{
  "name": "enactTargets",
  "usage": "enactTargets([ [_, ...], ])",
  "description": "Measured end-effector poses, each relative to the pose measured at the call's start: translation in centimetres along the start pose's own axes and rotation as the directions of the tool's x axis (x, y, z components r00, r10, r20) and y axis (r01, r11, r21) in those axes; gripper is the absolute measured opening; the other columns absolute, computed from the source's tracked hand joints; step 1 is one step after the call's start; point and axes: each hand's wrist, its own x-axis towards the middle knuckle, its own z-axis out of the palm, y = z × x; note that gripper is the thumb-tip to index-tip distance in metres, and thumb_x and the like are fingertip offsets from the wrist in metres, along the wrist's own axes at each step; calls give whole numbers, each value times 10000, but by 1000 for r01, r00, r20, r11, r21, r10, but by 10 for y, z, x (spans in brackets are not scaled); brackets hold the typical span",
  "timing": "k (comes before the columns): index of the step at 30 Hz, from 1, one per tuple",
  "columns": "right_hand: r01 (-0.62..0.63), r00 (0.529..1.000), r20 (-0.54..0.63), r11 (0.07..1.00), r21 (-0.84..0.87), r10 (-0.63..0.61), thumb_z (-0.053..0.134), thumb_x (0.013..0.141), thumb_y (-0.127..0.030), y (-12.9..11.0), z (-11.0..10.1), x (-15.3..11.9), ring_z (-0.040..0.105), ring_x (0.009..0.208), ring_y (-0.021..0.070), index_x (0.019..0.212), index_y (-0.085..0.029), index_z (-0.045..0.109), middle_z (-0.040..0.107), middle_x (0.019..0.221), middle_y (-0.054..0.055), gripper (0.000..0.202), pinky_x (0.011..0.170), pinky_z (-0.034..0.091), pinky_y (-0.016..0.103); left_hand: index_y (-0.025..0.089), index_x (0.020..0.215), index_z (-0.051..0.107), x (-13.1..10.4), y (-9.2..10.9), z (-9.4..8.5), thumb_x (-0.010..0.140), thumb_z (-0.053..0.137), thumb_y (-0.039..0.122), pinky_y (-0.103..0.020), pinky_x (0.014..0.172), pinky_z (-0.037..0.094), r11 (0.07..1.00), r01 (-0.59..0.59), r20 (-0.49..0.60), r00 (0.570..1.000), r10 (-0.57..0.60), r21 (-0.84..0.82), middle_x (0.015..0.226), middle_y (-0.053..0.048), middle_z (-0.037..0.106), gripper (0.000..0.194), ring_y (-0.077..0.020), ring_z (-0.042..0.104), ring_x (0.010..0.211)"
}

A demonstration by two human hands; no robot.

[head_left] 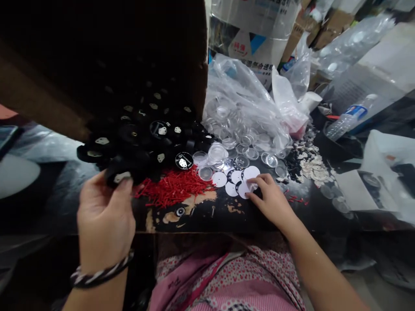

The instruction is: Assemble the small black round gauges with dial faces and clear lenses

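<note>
Black round part (113, 169) is located to the left of the red pile (177, 185), raised above the surface (227, 222). The left hand (106, 216) is closed on it, with the thumb beside its pale plate (122, 176). The right hand (270, 198) is at the white discs (251, 172), to the right of the red pile. Its thumb and forefinger stand narrowly apart; whether 1 disc is pinched between them cannot be told.

Findings on handling: the left grip is best confined to the rim, with light thumb pressure, as force on the plate could shift it. The white discs overlap and appear thin; a fingertip pinch at 1 outer edge should separate 1 disc more reliably than a press on its face, which could drag 2 together. Clean, dry fingertips would limit marking.

Clear round covers (217, 153) lie beyond the red pile and to its right, close to the discs. Low sideways sweeps risk mixing them. More black parts (160, 157) lie beyond the red pile, to its left; a raised left wrist should avoid contact.
</note>
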Motion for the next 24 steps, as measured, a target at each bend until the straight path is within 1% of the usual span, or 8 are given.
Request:
enactTargets([
  [1,-6,1000,-1,1000,15,6,640,843,-265,0,2,1,567,1038,268,1120,-202,621,521,1146,100,285,958,446,446,246,1054,629,-9,4,1,778,687,157,-316,868,510,976,109,23,994,-106,-190,1012,16,660,296,-150,618,893],
  [3,-20,1000,-5,999,41,21,637,847,-278,-1,4,2,576,1011,261,1124,-208,613,522,1136,94,287,936,463,446,233,1022,640,-31,10,2,797,670,160,-272,758,554,875,338,137,941,-309,-346,1017,-15,693,238,-161,652,878],
  [6,11,1000,1,1000,15,-11,653,839,-317,-1,3,2,557,1068,283,1221,-227,578,508,1178,109,400,951,450,472,234,1024,663,-65,13,5,821,666,224,-274,759,581,699,623,289,782,-552,-349,1078,-48,706,203,-190,675,931],
  [10,15,1000,-26,1000,8,-15,648,834,-270,-4,3,0,562,1049,291,1166,-210,602,543,1145,116,340,929,451,479,214,1132,647,-96,10,18,892,582,354,-287,775,587,536,786,419,618,-665,-308,1152,-99,689,285,-203,679,950],
  [12,7,999,-44,994,106,-2,604,855,-220,-15,6,-3,590,972,260,1117,-197,603,600,1065,97,263,886,470,443,185,1173,631,-103,9,28,920,532,388,-298,787,586,499,820,459,571,-681,-280,1190,-132,673,339,-222,677,979],
  [17,139,985,40,910,392,-168,554,892,-189,-56,19,-15,604,914,189,1132,-209,612,635,997,61,247,834,482,342,232,1220,605,-109,9,46,941,509,345,-356,937,533,475,811,491,585,-646,-341,1315,-83,609,315,-238,606,1153],
  [20,97,968,139,822,561,-209,651,830,-187,-67,19,-16,608,855,160,1212,-226,583,639,984,35,390,785,491,307,245,1222,609,-110,7,46,944,510,317,-318,914,541,471,812,446,584,-678,-345,1278,-70,636,305,-203,626,1122],
  [24,60,981,118,816,574,-155,628,836,-170,-67,12,-11,567,735,134,957,-203,658,628,818,-1,129,698,453,275,240,1228,614,-110,2,39,916,560,365,-378,1027,473,483,803,492,595,-636,-348,1312,-71,616,340,-240,563,1219],
])
